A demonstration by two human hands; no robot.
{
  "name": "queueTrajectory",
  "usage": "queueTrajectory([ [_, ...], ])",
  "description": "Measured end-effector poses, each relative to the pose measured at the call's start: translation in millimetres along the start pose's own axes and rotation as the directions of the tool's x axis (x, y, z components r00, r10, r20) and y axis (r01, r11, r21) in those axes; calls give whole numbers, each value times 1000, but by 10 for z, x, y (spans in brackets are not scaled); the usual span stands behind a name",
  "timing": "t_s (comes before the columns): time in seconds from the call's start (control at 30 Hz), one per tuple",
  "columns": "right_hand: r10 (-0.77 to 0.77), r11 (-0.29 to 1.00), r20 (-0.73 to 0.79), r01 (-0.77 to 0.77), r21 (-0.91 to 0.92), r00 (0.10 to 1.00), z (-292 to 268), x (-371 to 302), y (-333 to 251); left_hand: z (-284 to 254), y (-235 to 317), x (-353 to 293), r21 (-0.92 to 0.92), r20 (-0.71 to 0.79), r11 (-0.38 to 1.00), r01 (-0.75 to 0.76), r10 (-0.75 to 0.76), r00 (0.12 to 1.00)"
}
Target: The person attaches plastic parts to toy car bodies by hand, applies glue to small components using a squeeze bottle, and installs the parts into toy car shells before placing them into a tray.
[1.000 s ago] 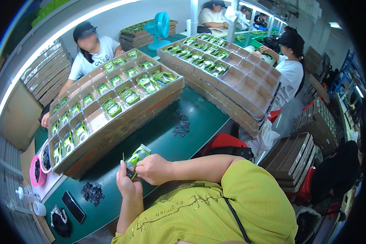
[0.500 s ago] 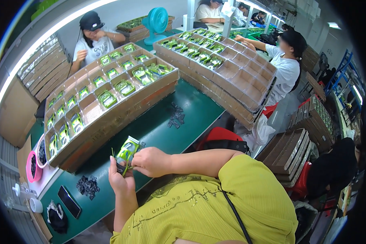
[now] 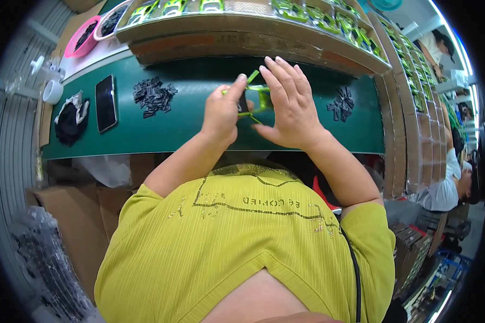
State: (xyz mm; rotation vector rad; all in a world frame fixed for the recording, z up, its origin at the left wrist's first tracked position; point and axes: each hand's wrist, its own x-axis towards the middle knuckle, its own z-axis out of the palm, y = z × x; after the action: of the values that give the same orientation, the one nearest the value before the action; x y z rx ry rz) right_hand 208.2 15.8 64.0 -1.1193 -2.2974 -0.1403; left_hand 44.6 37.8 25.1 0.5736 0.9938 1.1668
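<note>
Over the green table (image 3: 199, 141), my left hand (image 3: 221, 113) pinches a small bright-green plastic frame (image 3: 262, 100) with a dark part at its near end. Thin green strips stick out from this piece. On its other side, my right hand (image 3: 292, 105) has its fingers stretched out and the thumb apart. Whether that palm touches the piece cannot be told. One pile of small black pieces (image 3: 154, 97) lies to the left of my hands, and a smaller black pile (image 3: 341, 104) to the right.
A cardboard box with a divided tray (image 3: 226, 43) of green parts spans the far edge. More divided trays (image 3: 415, 134) stand at the right, with a person (image 3: 448, 183) beyond. Left are a phone (image 3: 106, 104), black cloth (image 3: 71, 121), white cup (image 3: 52, 92) and pink bowl (image 3: 82, 36).
The view has swung down toward my body and the table. My right hand, closed at the green piece before, now has its fingers stretched beside it. My left hand still holds the piece.
</note>
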Motion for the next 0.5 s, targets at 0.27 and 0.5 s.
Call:
queueTrajectory([
  [0.27,-66,992,202,43,117,977,100,123,95,-51,33,4,25,15,999,-23,22,1000],
  [0.5,-107,989,109,94,115,988,16,241,125,-66,189,44,-18,85,999,-27,29,996],
])
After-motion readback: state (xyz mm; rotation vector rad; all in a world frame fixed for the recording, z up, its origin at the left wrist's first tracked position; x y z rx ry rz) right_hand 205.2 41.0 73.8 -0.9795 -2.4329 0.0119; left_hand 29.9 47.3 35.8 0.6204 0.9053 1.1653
